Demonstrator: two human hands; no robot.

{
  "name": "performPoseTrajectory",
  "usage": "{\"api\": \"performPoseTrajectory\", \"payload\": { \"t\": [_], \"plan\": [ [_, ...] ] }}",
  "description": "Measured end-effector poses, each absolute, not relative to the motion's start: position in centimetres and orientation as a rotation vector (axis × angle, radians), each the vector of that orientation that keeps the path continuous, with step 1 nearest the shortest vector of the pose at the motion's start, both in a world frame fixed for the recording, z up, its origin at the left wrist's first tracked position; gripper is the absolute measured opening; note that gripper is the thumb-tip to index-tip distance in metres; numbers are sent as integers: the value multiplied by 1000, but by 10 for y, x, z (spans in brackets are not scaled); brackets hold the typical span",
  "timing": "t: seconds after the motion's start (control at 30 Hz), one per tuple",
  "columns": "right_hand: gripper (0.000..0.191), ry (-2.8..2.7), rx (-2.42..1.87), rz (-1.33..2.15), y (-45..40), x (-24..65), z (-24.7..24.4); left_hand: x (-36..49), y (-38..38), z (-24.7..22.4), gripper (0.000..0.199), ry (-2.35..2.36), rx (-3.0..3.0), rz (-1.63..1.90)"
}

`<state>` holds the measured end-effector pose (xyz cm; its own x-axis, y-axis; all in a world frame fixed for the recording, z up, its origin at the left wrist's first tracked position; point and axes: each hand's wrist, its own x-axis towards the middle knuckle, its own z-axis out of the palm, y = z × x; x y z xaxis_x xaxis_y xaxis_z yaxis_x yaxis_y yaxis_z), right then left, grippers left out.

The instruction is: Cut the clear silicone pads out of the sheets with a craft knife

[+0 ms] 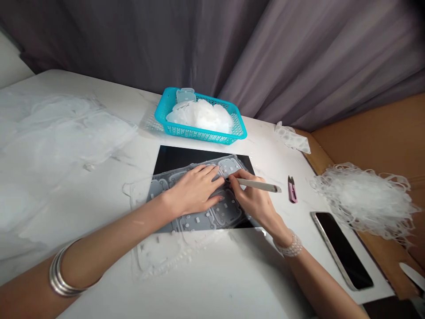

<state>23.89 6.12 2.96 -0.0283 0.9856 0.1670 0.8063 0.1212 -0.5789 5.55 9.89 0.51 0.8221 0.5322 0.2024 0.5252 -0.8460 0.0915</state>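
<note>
2 bare hands are working on a clear moulded plastic sheet [195, 220], which is lying on a black board [175, 159] on the white worktop [229, 283]. The left hand [194, 190] is pressing flat on the sheet with an open grip, and the right hand [254, 201] is closing its grip around a white craft knife [259, 185]. The blade is probably touching the sheet, but fingers are hiding it. Behind the board, a blue basket [199, 135] is holding white scraps [199, 116]. Pink thread snips [292, 189] and a phone [341, 250] are lying to the right of the board.
</note>
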Motion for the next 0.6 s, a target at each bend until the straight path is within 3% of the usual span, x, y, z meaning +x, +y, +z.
{"api": "performPoseTrajectory", "payload": {
  "t": [0.6],
  "plan": [
    [19,-2200,-1453,100,79,237,0,55,100,4,56,884,2903,337]
  ]
}}
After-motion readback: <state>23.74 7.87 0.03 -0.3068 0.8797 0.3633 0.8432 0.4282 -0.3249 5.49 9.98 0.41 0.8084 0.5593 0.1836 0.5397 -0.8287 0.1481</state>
